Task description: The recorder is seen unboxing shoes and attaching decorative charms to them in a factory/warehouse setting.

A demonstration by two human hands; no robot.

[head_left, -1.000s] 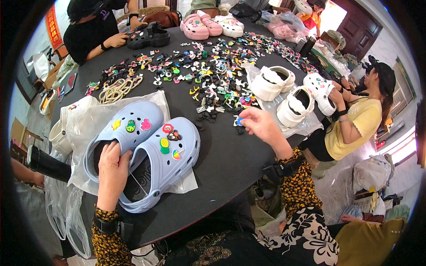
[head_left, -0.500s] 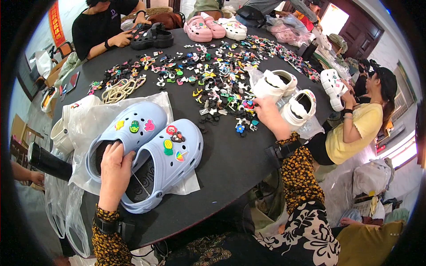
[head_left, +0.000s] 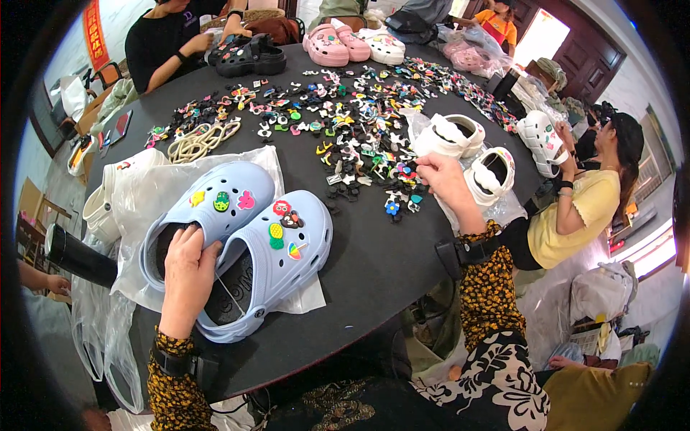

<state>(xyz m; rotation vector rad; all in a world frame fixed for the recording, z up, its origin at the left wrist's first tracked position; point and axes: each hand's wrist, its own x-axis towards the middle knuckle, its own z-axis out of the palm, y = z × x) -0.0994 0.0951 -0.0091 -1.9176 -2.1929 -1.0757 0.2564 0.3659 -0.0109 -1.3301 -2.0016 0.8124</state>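
Observation:
A pair of light blue clogs point(head_left: 310, 241) lies on a white plastic bag point(head_left: 269, 164) at the table's left front. Colourful shoe charms, among them a pineapple, a cactus and an umbrella, sit in their uppers. My left hand point(head_left: 188, 269) grips the left clog, its fingers inside the foot opening and partly hidden. At the right edge of a wide spread of loose shoe charms point(head_left: 352, 147), my right hand point(head_left: 447, 183) has thumb and fingers pinched together; whatever is between them is too small to make out. A pair of white clogs point(head_left: 487, 181) stands just beyond that hand.
Beige cord loops point(head_left: 203, 141), another white clog point(head_left: 108, 188) and a black cylinder point(head_left: 79, 255) are on the left. Across the black table point(head_left: 374, 280) stand black clogs point(head_left: 251, 59) and pink clogs point(head_left: 328, 47). Co-workers sit at the far left and right, one holding a white clog point(head_left: 540, 142).
My right hand has shifted slightly right at the charms' edge, its fingers drawn back from a red and blue charm. My left hand stays on the blue clog.

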